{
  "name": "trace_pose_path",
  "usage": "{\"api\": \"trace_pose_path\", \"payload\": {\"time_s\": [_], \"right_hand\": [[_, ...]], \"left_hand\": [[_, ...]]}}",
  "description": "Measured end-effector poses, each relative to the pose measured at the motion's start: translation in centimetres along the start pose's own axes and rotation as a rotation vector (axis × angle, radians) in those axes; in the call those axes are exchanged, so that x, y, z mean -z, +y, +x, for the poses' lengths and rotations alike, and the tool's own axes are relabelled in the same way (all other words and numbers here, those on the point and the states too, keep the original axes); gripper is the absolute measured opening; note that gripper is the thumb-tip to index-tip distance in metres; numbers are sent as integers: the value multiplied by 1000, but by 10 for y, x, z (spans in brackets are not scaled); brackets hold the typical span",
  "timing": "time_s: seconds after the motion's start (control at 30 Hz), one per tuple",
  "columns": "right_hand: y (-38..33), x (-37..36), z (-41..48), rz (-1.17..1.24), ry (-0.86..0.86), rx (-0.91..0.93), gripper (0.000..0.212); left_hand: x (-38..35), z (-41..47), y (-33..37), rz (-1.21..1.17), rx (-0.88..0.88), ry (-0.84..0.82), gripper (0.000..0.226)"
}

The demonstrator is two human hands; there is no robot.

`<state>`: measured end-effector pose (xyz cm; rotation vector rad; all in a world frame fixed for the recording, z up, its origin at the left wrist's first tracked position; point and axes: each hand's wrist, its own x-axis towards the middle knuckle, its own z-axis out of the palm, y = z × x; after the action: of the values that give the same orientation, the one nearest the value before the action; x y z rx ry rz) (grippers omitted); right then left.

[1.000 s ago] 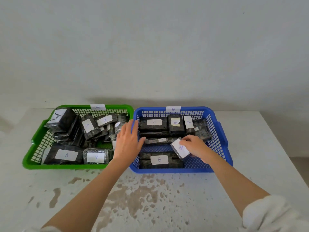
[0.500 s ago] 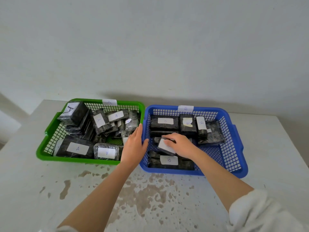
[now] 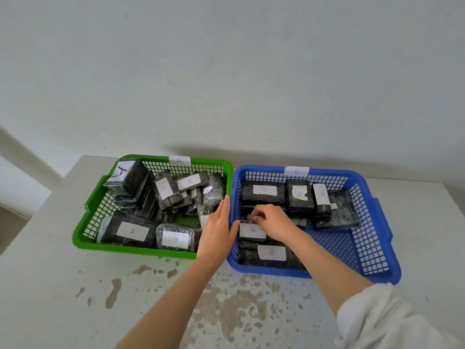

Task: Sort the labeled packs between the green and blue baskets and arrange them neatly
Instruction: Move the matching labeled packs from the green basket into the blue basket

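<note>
A green basket (image 3: 83,230) labeled A stands at the left, filled with several dark wrapped packs marked A in a loose heap. Beside it on the right a blue basket (image 3: 377,222) labeled B holds several dark packs marked B. My right hand (image 3: 270,221) is inside the blue basket near its left wall, fingers curled on the far edge of a B pack (image 3: 251,230) that lies flat on other packs. My left hand (image 3: 217,230) rests with straight fingers against the blue basket's left wall, where the two baskets meet.
Both baskets sit on a pale, stained table (image 3: 75,311) against a plain wall. The right half of the blue basket's floor is bare mesh. The table's left edge runs close to the green basket.
My right hand carried the B pack from the basket's middle to its left side and laid it flat. The left hand stayed at the basket wall. The view shifted left.
</note>
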<state>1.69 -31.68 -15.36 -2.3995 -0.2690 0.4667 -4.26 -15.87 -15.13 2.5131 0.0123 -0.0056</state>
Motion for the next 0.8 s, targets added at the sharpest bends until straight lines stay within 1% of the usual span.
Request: {"api": "trace_pose_path", "payload": {"time_s": [0.03,0.1,0.13,0.2,0.27,0.43,0.53,0.6,0.67,0.77,0.8], "right_hand": [[2,0,-2,24,-35,3,15],[7,0,-7,-6,-104,12,37],[10,-1,-10,-59,-113,28,48],[13,-4,-13,-141,-82,71,56],[15,-7,-15,-176,-49,96,54],[11,-8,-16,-161,84,116,28],[8,-5,-20,-112,155,107,22],[7,3,-22,2,276,82,21],[10,18,-26,160,447,8,22],[24,48,-33,462,792,-165,22],[32,57,-37,521,912,-231,21]], "left_hand": [[0,0,0,-5,-3,3,66],[-1,0,0,-16,-9,8,66],[-1,0,0,-18,-12,10,66],[-1,0,0,-15,-14,10,65],[0,-1,0,-12,-14,4,65],[-1,-1,0,-4,-12,7,66],[-2,-3,0,-3,-11,16,65],[-3,-4,1,-11,-9,42,63],[-2,-2,4,-28,15,83,59],[-3,5,12,35,20,109,55],[-4,8,15,73,25,113,56]]}}
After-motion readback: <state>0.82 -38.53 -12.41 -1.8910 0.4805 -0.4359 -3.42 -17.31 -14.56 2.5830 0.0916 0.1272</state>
